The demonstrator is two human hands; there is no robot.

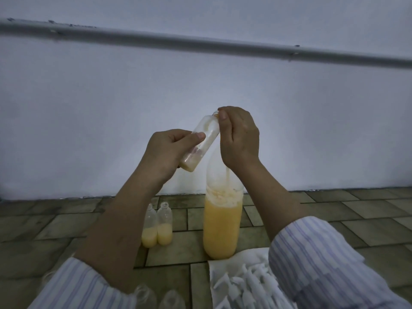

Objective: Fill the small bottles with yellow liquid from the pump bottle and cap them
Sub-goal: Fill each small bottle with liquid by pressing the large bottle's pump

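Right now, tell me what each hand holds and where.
Left hand grips the small bottle around its lower body; right hand pinches at its neck.

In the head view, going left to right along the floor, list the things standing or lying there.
Two part-filled small bottles side by side → large bottle of yellow liquid → white cloth bearing white caps.

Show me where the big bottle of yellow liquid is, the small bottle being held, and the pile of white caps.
Big bottle (221, 228), head view, on its liquid-filled lower body.
Held small bottle (206, 134), head view, on its clear middle.
White caps (245, 284), head view, on the pile's middle.
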